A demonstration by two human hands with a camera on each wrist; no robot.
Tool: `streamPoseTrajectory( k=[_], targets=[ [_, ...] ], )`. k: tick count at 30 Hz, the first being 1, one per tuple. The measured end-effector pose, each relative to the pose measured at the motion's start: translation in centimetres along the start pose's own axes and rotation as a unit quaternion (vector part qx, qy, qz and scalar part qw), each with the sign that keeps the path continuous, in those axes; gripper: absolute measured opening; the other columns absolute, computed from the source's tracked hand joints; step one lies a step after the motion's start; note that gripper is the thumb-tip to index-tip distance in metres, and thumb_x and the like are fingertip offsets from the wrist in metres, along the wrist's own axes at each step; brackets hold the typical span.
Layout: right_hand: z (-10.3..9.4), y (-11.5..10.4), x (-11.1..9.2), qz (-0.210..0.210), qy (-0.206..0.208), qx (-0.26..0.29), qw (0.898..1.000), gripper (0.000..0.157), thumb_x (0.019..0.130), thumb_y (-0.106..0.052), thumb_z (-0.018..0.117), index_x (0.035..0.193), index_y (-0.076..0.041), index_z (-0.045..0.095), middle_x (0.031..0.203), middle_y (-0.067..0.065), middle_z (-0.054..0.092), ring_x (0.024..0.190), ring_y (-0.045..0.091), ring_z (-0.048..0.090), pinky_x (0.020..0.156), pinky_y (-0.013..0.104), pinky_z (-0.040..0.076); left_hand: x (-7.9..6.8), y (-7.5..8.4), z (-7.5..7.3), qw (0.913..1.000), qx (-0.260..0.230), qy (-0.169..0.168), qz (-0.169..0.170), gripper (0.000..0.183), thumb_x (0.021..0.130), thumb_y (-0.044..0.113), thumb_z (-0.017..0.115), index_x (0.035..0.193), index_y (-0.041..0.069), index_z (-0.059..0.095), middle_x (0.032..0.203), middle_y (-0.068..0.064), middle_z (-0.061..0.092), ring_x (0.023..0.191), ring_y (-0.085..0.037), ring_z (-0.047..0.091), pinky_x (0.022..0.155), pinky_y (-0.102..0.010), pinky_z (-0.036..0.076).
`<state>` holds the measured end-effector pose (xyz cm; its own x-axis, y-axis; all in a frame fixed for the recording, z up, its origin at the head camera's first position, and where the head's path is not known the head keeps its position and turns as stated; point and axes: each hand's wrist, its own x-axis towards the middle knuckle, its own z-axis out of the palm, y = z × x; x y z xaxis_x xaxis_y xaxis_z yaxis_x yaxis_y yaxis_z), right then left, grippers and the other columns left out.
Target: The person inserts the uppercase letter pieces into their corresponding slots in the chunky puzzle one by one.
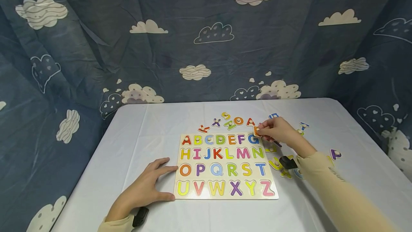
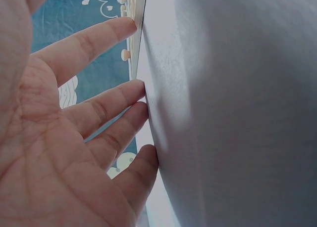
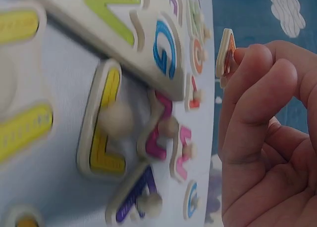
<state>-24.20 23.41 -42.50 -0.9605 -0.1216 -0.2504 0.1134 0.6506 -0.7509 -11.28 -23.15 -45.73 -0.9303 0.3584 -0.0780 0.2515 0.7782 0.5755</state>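
A wooden alphabet puzzle board (image 1: 206,169) lies flat on the table, its rows printed A to Z. The first few letters of the top row carry knobbed pieces. My right hand (image 1: 275,131) pinches an orange letter piece (image 1: 256,131) just above the board's upper right corner, near the G. In the right wrist view that piece (image 3: 224,54) is seen edge-on, so its letter cannot be read. My left hand (image 1: 145,185) lies at the board's left side with fingers spread. In the left wrist view its fingertips (image 2: 131,26) reach the board's edge.
Loose knobbed letters lie behind the board, among them a red K (image 1: 204,129) and an orange O (image 1: 238,121). More are scattered at the right, including a yellow L (image 3: 101,133) and a purple P (image 1: 335,154). A cloud-patterned curtain (image 1: 173,53) hangs behind the white table (image 1: 141,131).
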Motion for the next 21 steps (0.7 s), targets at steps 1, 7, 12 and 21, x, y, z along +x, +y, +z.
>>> streamPoseTrajectory(
  k=[1, 7, 12, 21],
  targets=[
    [0.2, -0.2, 0.1, -0.005, -0.004, 0.001, 1.0, 0.031, 0.102, -0.024, 0.074, 0.116, 0.003, 0.069, 0.084, 0.006, 0.07, 0.071, 0.015, 0.06, 0.063, 0.027, 0.054, 0.0, 0.0, 0.0, 1.0, 0.0, 0.0, 0.002, 0.085, 0.067, 0.045, 0.1, 0.144, 0.027, 0.069, 0.166, -0.012, 0.046, 0.154, -0.042, 0.042, 0.121, -0.066, 0.04],
    [1.8, -1.1, 0.7, -0.019, -0.019, 0.01, 1.0, 0.026, 0.101, -0.023, 0.075, 0.112, 0.002, 0.072, 0.08, 0.004, 0.068, 0.068, 0.014, 0.059, 0.061, 0.027, 0.054, 0.0, -0.1, 0.0, 1.0, 0.003, 0.001, 0.007, 0.084, 0.068, 0.044, 0.101, 0.144, 0.027, 0.069, 0.165, -0.012, 0.047, 0.154, -0.041, 0.042, 0.121, -0.066, 0.041],
    [3.2, -1.9, 1.2, -0.021, -0.026, 0.014, 0.999, 0.023, 0.1, -0.021, 0.075, 0.108, 0.0, 0.073, 0.079, 0.002, 0.069, 0.067, 0.012, 0.06, 0.06, 0.025, 0.053, 0.0, -0.1, -0.1, 1.0, 0.001, -0.001, 0.006, 0.084, 0.068, 0.044, 0.1, 0.144, 0.027, 0.069, 0.166, -0.012, 0.046, 0.154, -0.041, 0.042, 0.121, -0.066, 0.041],
    [5.3, -2.9, 1.7, -0.005, -0.041, 0.031, 0.999, 0.022, 0.098, -0.019, 0.076, 0.109, 0.0, 0.074, 0.072, 0.0, 0.066, 0.057, 0.008, 0.054, 0.054, 0.02, 0.043, 0.0, -0.1, -0.1, 0.9999, 0.0, -0.001, 0.01, 0.083, 0.069, 0.044, 0.1, 0.144, 0.026, 0.069, 0.166, -0.013, 0.046, 0.154, -0.041, 0.042, 0.121, -0.065, 0.041]
  ],
)
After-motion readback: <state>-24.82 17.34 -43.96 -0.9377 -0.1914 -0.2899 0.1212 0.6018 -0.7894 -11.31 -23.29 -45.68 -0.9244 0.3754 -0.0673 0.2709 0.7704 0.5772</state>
